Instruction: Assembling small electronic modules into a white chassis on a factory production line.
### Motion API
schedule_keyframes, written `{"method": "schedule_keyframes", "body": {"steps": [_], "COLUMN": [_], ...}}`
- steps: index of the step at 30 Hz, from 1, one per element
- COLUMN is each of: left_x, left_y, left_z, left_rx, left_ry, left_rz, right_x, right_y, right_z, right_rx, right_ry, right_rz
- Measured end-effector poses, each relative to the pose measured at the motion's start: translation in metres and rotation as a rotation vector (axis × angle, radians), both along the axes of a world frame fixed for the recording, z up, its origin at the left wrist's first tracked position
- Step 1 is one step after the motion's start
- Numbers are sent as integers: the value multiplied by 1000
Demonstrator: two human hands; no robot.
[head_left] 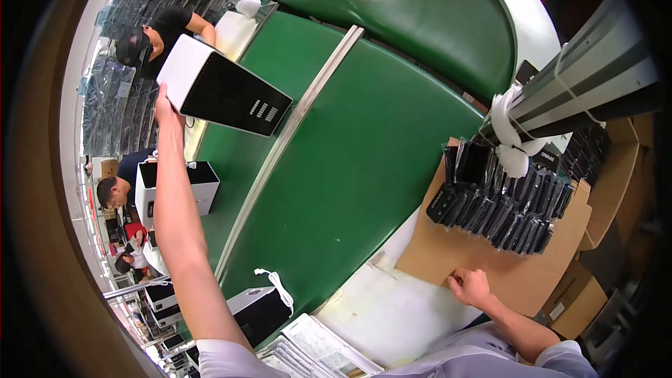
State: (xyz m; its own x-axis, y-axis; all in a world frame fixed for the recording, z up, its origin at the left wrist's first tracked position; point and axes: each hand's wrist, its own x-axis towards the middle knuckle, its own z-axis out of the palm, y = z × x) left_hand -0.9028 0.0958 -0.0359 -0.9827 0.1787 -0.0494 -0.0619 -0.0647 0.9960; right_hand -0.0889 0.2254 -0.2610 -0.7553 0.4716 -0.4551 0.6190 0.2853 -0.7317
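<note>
My left arm reaches far out to the left. At its end my left hand (166, 109) is closed on the lower left edge of a white box-shaped appliance (183, 70) with a black face and rows of small pale marks. The appliance is tilted over the far side of the green conveyor belt; whether it touches the belt I cannot tell. On the right, my right hand (470, 285) is curled into a loose fist at the near edge of a flat cardboard sheet (448, 245). No object shows in it. Beyond it, several black remote controls (500, 210) in clear wrapping lie in rows.
A metal rail (283, 143) divides the green belt (350, 161). Another appliance (262, 311) with a white cable lies near left; one more (178, 189) stands farther left. Stacked white printed sheets (322, 350) lie close to me. A metal post (581, 84) rises right. Co-workers (164, 35) stand across.
</note>
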Motion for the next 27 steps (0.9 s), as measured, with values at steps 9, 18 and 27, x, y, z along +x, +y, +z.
{"method": "schedule_keyframes", "body": {"steps": [9, 18, 27], "left_x": [-26, 173, 565], "left_y": [-69, -52, -169], "left_z": [1, -23, 35], "left_rx": [-187, -614, -1134], "left_ry": [-66, 262, 386], "left_rz": [-70, -42, -465], "right_x": [0, 4, 7], "right_y": [1, 7, 3], "right_z": [0, 4, -9], "right_rx": [-6, -8, -113], "right_ry": [-19, 7, 87], "right_rz": [18, 41, 56]}}
